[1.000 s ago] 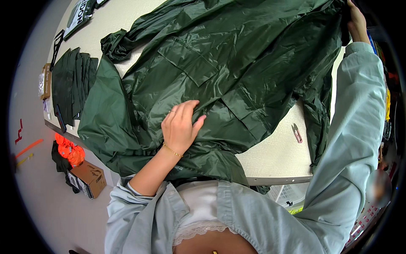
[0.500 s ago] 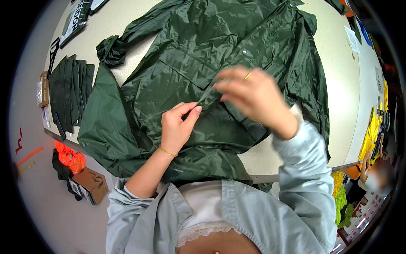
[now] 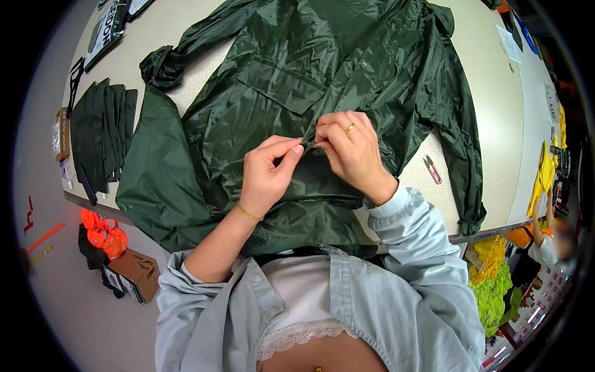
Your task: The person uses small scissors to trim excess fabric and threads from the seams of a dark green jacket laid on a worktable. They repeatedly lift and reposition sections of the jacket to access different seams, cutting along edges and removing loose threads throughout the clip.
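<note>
Stack of folded dark green pieces (image 3: pixel 102 133) at my table's left edge. Small pink clippers (image 3: pixel 432 169) lie right of centre. Cardboard box (image 3: pixel 136 273) and orange cloth (image 3: pixel 102 230) on floor, lower left. Yellow-green fabric (image 3: pixel 493 282) lower right.

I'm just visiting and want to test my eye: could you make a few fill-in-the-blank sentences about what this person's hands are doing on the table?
1. Both hands pinch the front of a dark ____ raincoat.
2. The ring is on the ____ hand.
3. The gold bracelet is on the ____ wrist, below the left hand.
4. Small pink snips lie on the table, to the ____ of the hands.

Missing words: green; right; left; right
</note>
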`<action>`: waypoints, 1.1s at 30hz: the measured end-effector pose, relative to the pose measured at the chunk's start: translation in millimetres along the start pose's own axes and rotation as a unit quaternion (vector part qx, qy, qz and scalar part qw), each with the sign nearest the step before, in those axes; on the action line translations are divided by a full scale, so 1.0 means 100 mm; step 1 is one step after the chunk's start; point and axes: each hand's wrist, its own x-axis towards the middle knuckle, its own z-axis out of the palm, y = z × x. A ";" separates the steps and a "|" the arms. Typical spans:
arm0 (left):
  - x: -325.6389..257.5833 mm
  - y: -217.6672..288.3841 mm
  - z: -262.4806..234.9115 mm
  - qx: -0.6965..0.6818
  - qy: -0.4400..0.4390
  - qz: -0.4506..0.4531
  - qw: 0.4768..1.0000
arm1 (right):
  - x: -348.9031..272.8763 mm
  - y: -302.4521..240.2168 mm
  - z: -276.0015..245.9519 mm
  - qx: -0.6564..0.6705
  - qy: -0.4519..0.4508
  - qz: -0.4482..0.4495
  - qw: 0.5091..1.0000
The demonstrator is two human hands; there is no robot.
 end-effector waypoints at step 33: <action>-1.69 0.13 -1.64 0.637 0.152 0.076 0.752 | -0.76 -1.55 0.70 -0.098 -0.235 0.122 0.959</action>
